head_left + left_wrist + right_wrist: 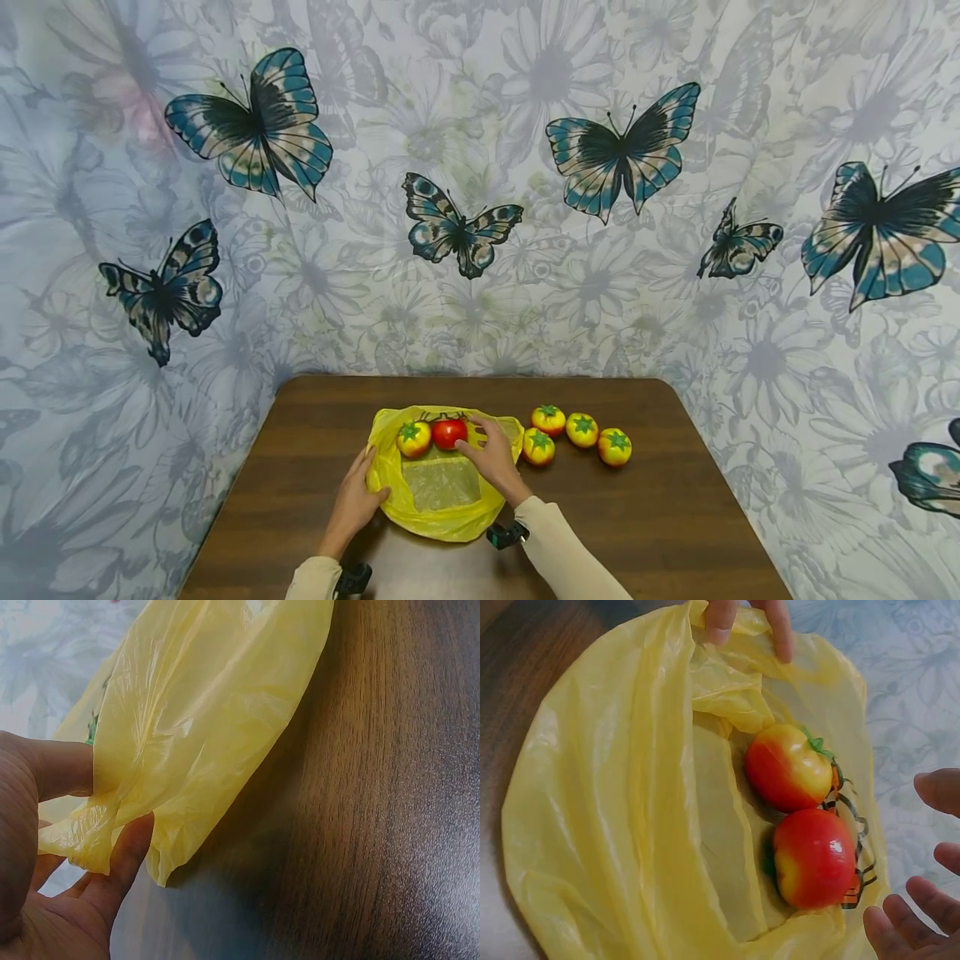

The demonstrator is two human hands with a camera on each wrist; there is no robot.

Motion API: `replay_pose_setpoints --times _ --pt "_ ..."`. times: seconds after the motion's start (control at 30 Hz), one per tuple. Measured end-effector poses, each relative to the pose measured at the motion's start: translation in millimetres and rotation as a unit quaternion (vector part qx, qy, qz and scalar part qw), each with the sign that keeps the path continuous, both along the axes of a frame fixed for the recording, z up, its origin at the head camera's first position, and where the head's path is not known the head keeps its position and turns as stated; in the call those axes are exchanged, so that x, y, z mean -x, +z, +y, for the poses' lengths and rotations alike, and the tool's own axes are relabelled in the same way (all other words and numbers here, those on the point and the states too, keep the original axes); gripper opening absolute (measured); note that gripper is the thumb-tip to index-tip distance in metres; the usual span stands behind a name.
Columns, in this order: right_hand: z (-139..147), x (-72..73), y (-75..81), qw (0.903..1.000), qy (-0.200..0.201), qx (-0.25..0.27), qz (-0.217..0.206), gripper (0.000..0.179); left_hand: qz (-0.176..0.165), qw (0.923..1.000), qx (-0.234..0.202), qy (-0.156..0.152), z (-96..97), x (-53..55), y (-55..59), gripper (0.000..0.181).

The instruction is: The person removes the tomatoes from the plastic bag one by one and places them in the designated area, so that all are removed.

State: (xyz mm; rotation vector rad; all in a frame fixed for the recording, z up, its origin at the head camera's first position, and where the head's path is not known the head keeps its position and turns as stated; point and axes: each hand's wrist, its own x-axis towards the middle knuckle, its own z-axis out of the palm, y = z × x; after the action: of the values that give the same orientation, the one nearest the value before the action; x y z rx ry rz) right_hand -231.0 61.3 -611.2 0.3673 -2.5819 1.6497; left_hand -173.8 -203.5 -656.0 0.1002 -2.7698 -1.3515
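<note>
A yellow plastic bag (pixel 442 521) lies on the table with its mouth spread wide. Two red-and-yellow fruits, like tomatoes or persimmons, sit inside: one (pixel 414 439) shows its green leafy top, the other (pixel 450 434) its red side. My left hand (pixel 358 498) pinches the bag's left edge, gathered film between thumb and fingers (pixel 131 847). Over the right part of the bag's mouth is my right hand (pixel 491 458), beside the redder fruit (pixel 814 859). In the right wrist view its fingers are spread and apart from that fruit, holding nothing.
Several more red-and-yellow fruits with green tops, one of them nearest the bag (pixel 538 447), stand on the brown wooden table (pixel 637 533) to the right. Behind the table's far edge rises a wall (pixel 487 333) with butterflies and flowers.
</note>
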Motion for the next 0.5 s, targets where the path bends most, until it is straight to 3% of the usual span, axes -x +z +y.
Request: replay_pose_setpoints --times 0.5 --pt "-23.3 21.7 -9.7 0.9967 -0.025 -0.077 -0.007 0.048 0.003 0.9999 -0.010 -0.002 2.6 -1.7 -0.6 0.084"
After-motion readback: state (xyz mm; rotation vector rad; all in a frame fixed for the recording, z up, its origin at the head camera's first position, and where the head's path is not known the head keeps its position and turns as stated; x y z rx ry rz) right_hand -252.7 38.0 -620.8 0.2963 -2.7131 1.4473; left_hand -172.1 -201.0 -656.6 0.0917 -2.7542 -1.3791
